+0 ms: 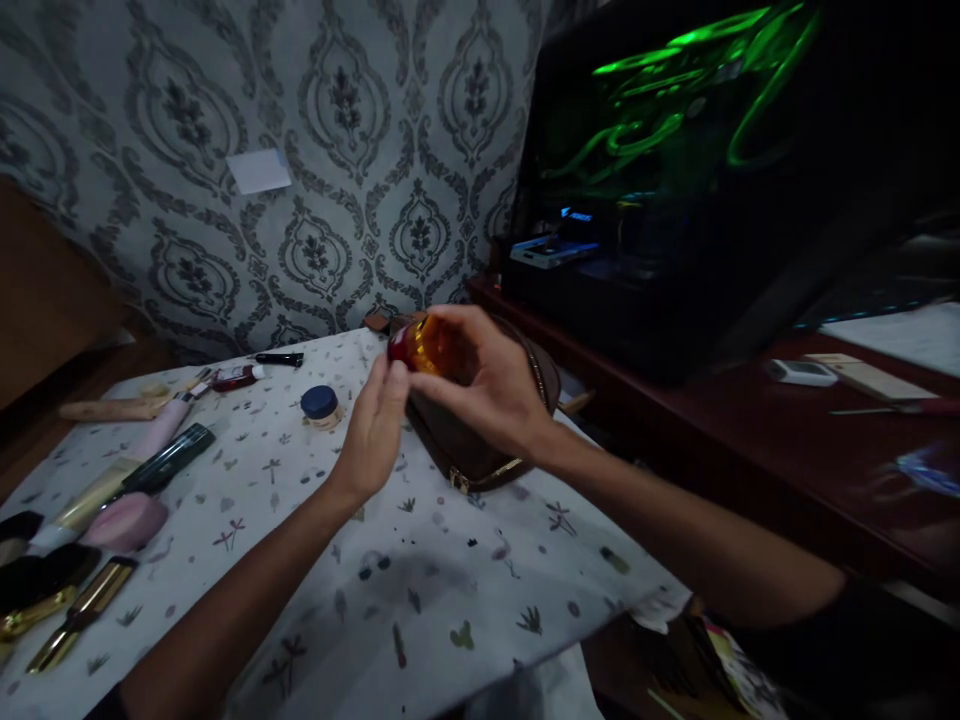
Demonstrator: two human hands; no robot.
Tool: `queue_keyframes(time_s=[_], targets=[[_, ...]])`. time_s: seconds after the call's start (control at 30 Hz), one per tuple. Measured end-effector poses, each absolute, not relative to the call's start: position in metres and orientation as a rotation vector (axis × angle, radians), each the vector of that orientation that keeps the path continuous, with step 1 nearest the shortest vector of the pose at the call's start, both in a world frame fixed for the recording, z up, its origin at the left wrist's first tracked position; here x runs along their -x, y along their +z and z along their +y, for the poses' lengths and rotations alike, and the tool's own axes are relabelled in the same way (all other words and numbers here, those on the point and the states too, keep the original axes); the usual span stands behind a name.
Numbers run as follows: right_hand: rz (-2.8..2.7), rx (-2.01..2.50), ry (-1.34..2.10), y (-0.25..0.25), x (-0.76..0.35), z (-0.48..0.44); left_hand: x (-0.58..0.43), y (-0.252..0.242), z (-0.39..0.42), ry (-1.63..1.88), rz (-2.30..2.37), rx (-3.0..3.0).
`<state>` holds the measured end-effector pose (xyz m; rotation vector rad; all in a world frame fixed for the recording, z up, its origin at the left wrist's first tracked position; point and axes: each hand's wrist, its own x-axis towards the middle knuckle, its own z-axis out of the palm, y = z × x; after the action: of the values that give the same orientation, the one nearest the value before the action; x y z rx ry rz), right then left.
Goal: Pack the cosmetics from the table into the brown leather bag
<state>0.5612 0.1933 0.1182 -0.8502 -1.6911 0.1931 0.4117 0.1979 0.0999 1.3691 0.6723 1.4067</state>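
My right hand [491, 375] is curved around an amber glass bottle [450, 352] with a gold band and a dark red cap, held tilted with the cap to the left. My left hand [375, 430] is stretched out, fingers nearly straight, its tips at the red cap; whether they press on it I cannot tell. Under and behind the bottle lies a brown zip bag [480, 455] with gold zip pulls, partly hidden by my right hand. Left of my left hand, a small jar with a dark blue lid [320, 403] stands on the patterned cloth [420, 590].
Cosmetics lie along the left, among them a pink sponge-like piece [129, 521], a dark green tube [169, 460] and a gold-and-black tube [82, 615]. A computer case with green lights [660, 180] stands on the dark red desk [847, 450] at right. The patterned wall [345, 150] is behind.
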Motion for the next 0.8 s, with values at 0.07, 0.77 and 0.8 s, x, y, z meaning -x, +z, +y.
queue_keyframes(time_s=[0.07, 0.77, 0.8], targets=[[-1.561, 0.873, 0.242, 0.126, -0.582, 0.198, -0.422, 0.108, 0.201, 1.417, 0.685, -1.823], [-2.646, 1.988, 0.344, 0.157, -0.623, 0.204, -0.450, 0.068, 0.184, 1.035, 0.516, -3.322], [-2.698, 2.016, 0.387, 0.159, -0.621, 0.206, -0.451, 0.067, 0.184, 1.039, 0.516, -3.318]])
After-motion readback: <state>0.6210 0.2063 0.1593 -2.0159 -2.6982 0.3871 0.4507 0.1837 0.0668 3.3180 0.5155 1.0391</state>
